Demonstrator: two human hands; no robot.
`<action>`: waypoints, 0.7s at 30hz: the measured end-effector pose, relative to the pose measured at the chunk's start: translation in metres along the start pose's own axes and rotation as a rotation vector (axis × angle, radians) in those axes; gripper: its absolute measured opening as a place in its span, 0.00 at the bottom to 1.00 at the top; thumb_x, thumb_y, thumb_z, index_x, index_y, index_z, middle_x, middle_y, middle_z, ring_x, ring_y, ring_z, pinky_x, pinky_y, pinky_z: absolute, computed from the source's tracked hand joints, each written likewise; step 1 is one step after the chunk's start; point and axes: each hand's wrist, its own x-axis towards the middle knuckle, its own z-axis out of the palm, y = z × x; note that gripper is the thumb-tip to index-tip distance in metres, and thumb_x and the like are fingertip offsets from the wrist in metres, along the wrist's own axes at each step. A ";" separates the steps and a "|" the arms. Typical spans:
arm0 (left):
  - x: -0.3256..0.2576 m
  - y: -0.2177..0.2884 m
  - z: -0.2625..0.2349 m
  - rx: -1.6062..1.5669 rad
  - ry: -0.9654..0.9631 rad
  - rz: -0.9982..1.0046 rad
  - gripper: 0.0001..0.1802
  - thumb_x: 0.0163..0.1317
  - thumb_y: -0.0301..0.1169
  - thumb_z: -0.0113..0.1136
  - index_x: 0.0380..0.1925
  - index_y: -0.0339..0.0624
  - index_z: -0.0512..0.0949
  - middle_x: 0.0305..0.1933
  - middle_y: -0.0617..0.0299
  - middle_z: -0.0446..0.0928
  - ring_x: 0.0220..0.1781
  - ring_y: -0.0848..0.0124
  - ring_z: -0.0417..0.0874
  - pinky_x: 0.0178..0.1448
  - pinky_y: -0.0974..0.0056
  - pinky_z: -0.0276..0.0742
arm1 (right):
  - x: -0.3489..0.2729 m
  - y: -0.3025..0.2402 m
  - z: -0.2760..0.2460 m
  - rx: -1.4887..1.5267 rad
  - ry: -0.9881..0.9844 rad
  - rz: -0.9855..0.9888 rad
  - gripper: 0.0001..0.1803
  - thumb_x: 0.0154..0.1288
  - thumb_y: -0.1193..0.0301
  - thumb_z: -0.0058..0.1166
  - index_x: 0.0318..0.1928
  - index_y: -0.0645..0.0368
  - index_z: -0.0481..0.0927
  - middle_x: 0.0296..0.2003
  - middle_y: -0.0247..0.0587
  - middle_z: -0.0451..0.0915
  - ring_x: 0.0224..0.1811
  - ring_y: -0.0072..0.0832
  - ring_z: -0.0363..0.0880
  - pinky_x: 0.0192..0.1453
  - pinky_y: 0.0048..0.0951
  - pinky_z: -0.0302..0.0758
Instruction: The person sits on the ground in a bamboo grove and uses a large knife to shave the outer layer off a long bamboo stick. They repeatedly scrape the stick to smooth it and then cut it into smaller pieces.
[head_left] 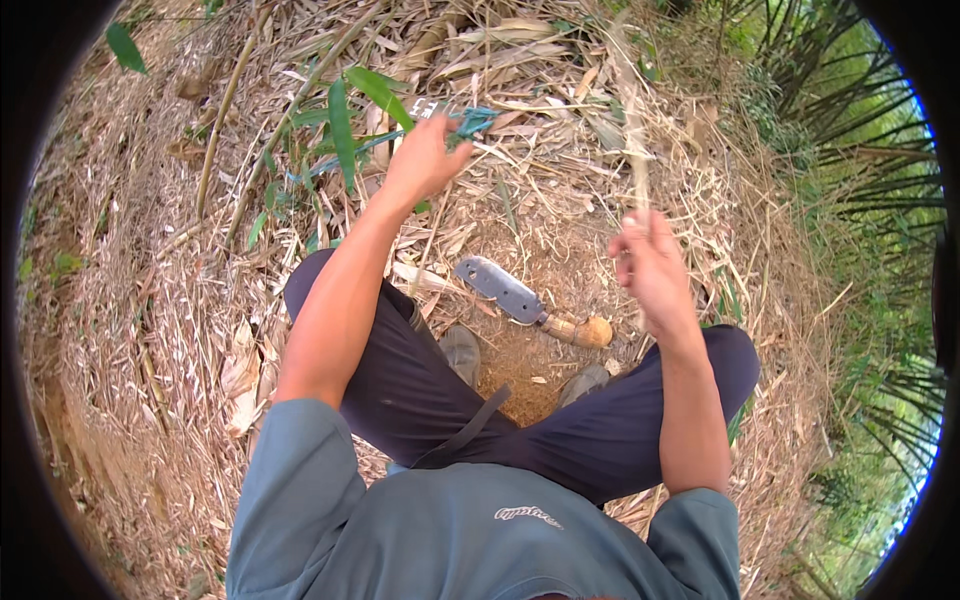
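Both hands busy: left hand (pixel 420 160) pinching green strip (pixel 468 122); right hand (pixel 650 262) fisted round stalk (pixel 632 120).

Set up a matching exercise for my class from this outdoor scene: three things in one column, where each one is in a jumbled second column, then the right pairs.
Things
1. left hand
2. right hand
3. chopping knife

Places
A. lying on bare soil between the person's knees
B. gripping a thin pale stalk
C. reaching into dry leaves, at a blue-green cord

Pairs: 1-C, 2-B, 3-A
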 end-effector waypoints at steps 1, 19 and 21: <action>0.001 0.007 -0.003 -0.155 0.051 0.032 0.31 0.66 0.47 0.61 0.61 0.36 0.73 0.63 0.46 0.76 0.60 0.54 0.81 0.60 0.54 0.77 | -0.005 0.005 0.007 0.042 -0.081 0.043 0.11 0.82 0.61 0.42 0.49 0.54 0.73 0.29 0.29 0.76 0.21 0.11 0.67 0.22 0.14 0.64; 0.002 0.026 -0.054 -1.466 0.045 -0.220 0.14 0.74 0.32 0.55 0.55 0.38 0.75 0.53 0.51 0.84 0.50 0.68 0.87 0.54 0.64 0.82 | -0.016 0.001 0.043 0.130 -0.432 0.123 0.18 0.82 0.61 0.42 0.57 0.57 0.79 0.22 0.26 0.74 0.17 0.11 0.64 0.20 0.15 0.59; 0.000 0.024 -0.056 -1.475 0.058 -0.223 0.13 0.73 0.32 0.57 0.53 0.39 0.76 0.52 0.52 0.84 0.49 0.68 0.87 0.53 0.64 0.83 | -0.012 0.009 0.043 0.057 -0.444 0.029 0.17 0.82 0.60 0.42 0.55 0.56 0.79 0.22 0.26 0.74 0.18 0.11 0.64 0.22 0.15 0.60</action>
